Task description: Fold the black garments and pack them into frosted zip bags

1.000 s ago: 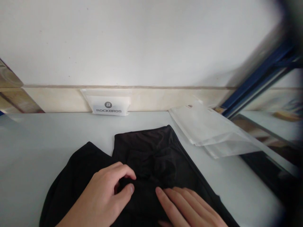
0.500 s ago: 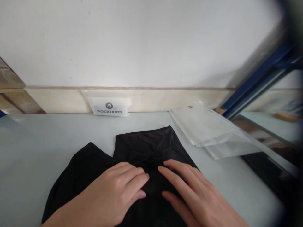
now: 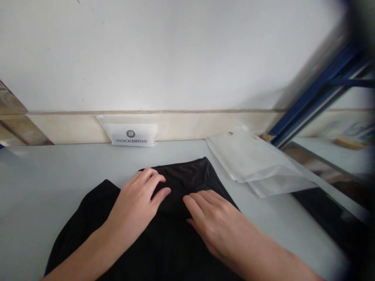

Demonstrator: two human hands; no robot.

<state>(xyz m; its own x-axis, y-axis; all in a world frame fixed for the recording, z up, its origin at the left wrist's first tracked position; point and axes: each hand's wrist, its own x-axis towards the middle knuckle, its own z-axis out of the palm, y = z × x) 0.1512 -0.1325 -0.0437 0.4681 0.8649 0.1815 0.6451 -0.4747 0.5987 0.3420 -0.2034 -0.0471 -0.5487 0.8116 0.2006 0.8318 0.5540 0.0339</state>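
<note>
A black garment lies spread on the pale table, with a sheer dark panel at its far end and a pointed flap on the left. My left hand rests on the far left part of the cloth, its thumb and fingers apart. On the right side of the cloth lies my right hand, fingers close together and curled down against the fabric. Whether those fingertips pinch any cloth is hard to make out.
A white ROCKBROS packet leans on the wall behind the pale table. Translucent plastic bags lie at the back right, beside a blue frame and a dark object.
Both hands have moved forward over the cloth. The left has gone further, to the far left edge, and its thumb has spread. The right hand's fingers have drawn together.
</note>
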